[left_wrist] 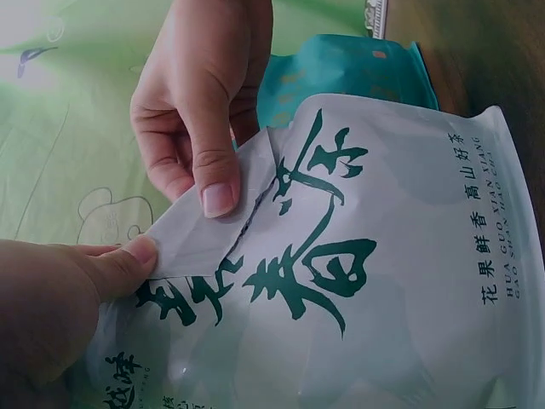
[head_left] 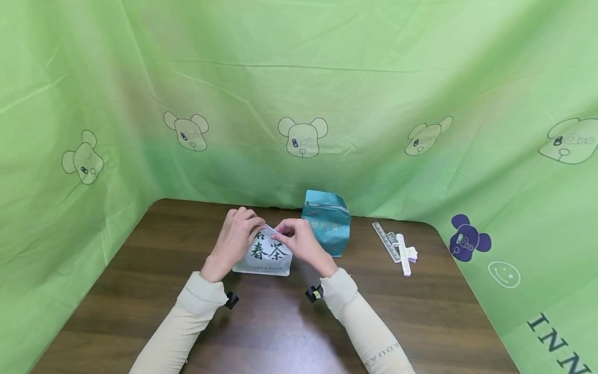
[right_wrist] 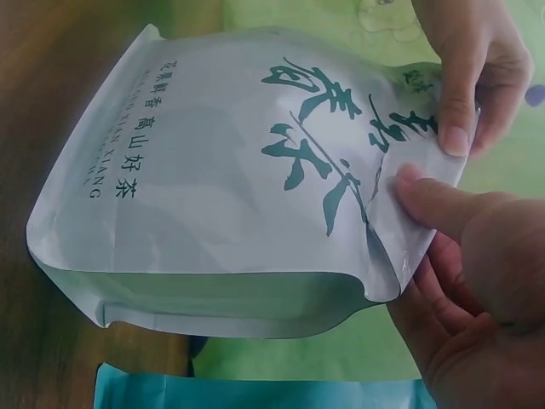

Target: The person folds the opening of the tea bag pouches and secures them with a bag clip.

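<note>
Pale sleeves (head_left: 161, 337) sit closest to the camera in the head view, and past them it's all about the white pouch (head_left: 261, 267) on the brown table (head_left: 266, 332), just left of a teal pouch (head_left: 329, 239). Both grips are narrow: the left hand (head_left: 235, 236) pinches 1 end of the folded-over top flap (left_wrist: 192, 249), thumb in front, while the right hand (head_left: 303, 240) pinches nearer the other end, thumb in front and fingers behind. That fold looks slanted to me, cutting across the green characters (head_left: 257, 251), so I'd even it up before creasing hard. Best bet imo: squeeze spare air out, draw the 2 ends gently apart so the top goes taut, then run both thumbs along the crease from the middle outward. Don't let go early, since the pouch looks puffy and could spring open. FYI, 2 ruler-like strips (head_left: 403, 254) lie off to the right.
</note>
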A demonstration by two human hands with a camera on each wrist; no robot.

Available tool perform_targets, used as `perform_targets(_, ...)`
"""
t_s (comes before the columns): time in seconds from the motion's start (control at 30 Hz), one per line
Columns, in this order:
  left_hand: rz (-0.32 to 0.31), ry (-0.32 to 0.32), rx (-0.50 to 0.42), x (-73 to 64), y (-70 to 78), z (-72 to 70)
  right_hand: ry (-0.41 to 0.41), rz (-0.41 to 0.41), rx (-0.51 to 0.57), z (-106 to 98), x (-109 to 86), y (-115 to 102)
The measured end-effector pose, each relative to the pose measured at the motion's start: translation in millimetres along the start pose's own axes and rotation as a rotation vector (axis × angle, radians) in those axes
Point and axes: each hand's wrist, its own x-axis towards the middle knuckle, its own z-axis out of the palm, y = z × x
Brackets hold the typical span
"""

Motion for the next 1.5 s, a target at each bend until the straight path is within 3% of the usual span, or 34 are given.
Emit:
perform_targets(0.43, 0.037, 0.051, -0.01, 1.9, 1.5, 4.7, 0.014, -0.018, 0.024, 0, -2.7, 6)
perform_targets(0.83, 0.038, 0.04, 0.015, 0.1, -0.8, 6.2, 0.029, -0.114, 0.007, 5, 0.7, 4)
perform_targets(1.0, 0.065, 0.03, 0.063, 2.1, -1.5, 5.1, 0.076, -0.161, 0.011, 8, 3.3, 1)
perform_targets(1.2, 0.076, 0.034, 0.085, 3.7, -2.8, 4.7, 0.142, -0.171, 0.053, 14, 3.7, 2)
perform_targets(1.5, 0.064, 0.02, 0.069, 2.3, -3.3, 5.2, 0.157, -0.177, 0.051, 17, 4.5, -1)
